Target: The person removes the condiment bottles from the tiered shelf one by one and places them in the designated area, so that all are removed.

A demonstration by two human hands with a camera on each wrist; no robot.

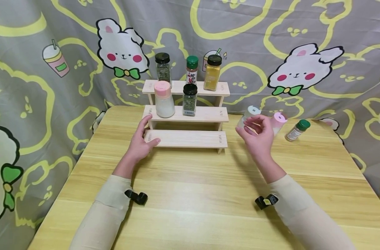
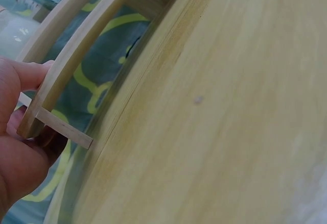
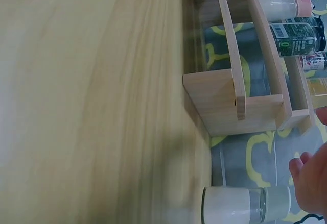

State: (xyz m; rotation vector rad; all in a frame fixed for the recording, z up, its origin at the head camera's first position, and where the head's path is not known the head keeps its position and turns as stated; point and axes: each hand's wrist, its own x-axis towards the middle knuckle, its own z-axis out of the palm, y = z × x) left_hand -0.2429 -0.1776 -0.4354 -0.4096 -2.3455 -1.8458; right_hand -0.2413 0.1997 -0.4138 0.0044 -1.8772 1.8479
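Note:
My left hand grips the left end of the lowest step of a three-tier wooden spice rack. In the left wrist view its thumb lies along the step's edge, other fingers around the end. To the right of the rack, my right hand hovers with fingers bent and a gap between thumb and fingertips, holding nothing. It partly covers a white-capped jar; in the right wrist view this jar stands below the fingers. Beside it are a pink-capped jar, partly hidden by the hand, and a green-capped bottle.
The middle tier bears a pink-capped jar and a black-capped herb jar. On the top tier stand another herb jar, a green-capped bottle and a yellow spice jar. A patterned curtain hangs behind the table.

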